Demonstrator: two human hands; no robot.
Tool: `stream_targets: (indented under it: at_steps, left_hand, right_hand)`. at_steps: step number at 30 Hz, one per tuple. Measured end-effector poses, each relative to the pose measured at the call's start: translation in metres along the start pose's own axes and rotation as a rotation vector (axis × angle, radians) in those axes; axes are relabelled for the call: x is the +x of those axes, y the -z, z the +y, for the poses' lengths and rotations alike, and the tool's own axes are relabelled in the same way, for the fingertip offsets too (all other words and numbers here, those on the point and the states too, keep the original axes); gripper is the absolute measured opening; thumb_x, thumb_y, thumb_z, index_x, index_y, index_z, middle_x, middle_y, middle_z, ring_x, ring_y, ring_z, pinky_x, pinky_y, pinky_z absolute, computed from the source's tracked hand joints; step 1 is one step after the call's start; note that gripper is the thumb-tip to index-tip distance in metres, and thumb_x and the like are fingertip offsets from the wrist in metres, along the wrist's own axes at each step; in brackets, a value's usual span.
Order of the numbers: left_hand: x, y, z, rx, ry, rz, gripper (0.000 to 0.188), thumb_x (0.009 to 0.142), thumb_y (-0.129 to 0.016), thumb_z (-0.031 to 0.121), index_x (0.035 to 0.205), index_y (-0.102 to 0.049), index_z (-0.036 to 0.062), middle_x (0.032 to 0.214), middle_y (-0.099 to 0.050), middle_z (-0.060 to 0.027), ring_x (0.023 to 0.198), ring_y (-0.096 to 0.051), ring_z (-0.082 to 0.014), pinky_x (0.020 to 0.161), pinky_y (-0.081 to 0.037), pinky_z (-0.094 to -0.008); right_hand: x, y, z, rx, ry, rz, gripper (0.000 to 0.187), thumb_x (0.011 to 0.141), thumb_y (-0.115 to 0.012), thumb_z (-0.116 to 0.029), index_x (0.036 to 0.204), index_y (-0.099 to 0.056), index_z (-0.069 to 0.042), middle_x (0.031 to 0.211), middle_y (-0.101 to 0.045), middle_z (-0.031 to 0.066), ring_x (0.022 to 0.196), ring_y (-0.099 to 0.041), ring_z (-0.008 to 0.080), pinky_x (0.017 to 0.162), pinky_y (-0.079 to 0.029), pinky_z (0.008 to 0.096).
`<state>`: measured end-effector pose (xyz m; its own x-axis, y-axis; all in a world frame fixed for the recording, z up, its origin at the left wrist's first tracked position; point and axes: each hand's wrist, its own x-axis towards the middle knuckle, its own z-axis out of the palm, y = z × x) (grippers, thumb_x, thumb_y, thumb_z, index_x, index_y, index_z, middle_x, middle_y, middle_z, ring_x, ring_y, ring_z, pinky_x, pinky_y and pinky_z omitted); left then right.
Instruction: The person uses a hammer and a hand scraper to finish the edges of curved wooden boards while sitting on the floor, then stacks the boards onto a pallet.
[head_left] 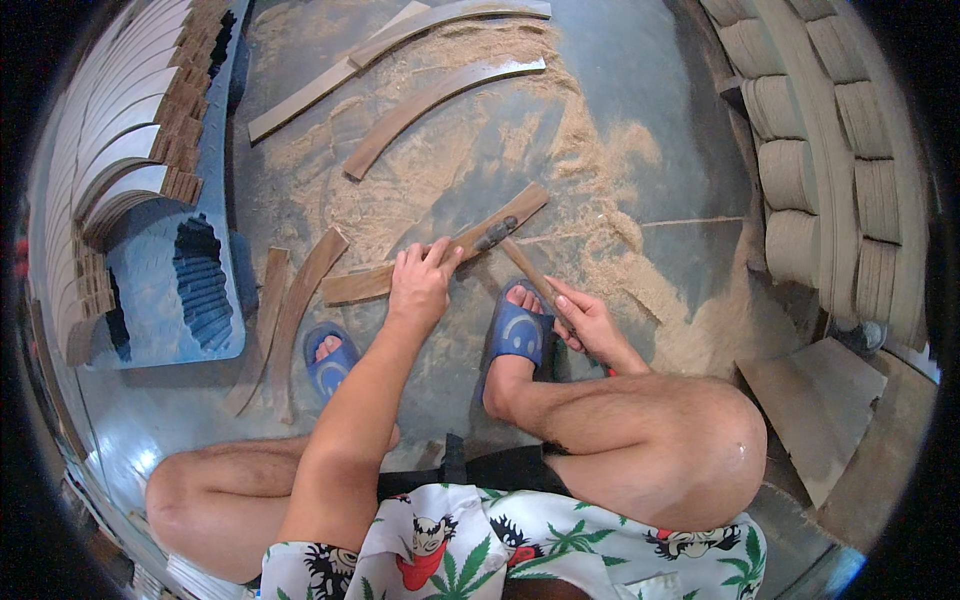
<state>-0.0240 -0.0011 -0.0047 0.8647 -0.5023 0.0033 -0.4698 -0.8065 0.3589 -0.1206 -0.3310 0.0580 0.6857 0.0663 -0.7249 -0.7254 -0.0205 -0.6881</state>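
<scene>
My left hand (420,288) holds down a curved wooden strip (520,208) on the floor, its fingers bent over the strip's middle. My right hand (592,325) is closed round the wooden handle of a hammer (530,268). The dark hammer head lies over the strip, to the right of my left fingers; whether it touches the wood I cannot tell. Left of the strip lie two more curved wooden pieces, a brown one (310,278) and a narrower one (265,320) beside it.
Sawdust (600,150) covers much of the floor. Farther off lie a light curved strip (440,105) and crossed long strips (310,100). Stacked curved boards stand on a blue pallet (160,270) at left. Bundled pieces (790,175) line the right, near a flat panel (815,410).
</scene>
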Motion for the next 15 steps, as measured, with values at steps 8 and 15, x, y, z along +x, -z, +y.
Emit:
stream_targets:
  at_steps: [8,15]
  left_hand:
    - [0.004,-0.005,0.002,-0.019,-0.008,0.017,0.063,0.082,-0.078,0.002,0.143,-0.081,0.0174,0.151,-0.070,-0.0022,0.119,-0.064,-0.0308,0.104,-0.053,-0.0462]
    - [0.004,-0.005,-0.008,-0.072,-0.022,0.026,0.057,0.085,-0.078,0.003,0.140,-0.083,0.0190,0.153,-0.071,0.0000,0.119,-0.065,-0.0289,0.104,-0.054,-0.0453]
  right_hand:
    - [0.031,0.033,0.024,-0.631,0.786,0.372,0.053,0.115,-0.069,-0.022,0.168,-0.063,-0.025,0.076,-0.066,0.0043,0.063,-0.060,0.0154,0.057,-0.049,0.0330]
    - [0.028,0.029,0.035,-1.103,0.747,0.425,0.059,0.103,-0.074,-0.018,0.157,-0.071,-0.040,0.087,-0.062,0.0103,0.072,-0.065,0.0334,0.063,-0.055,0.0466]
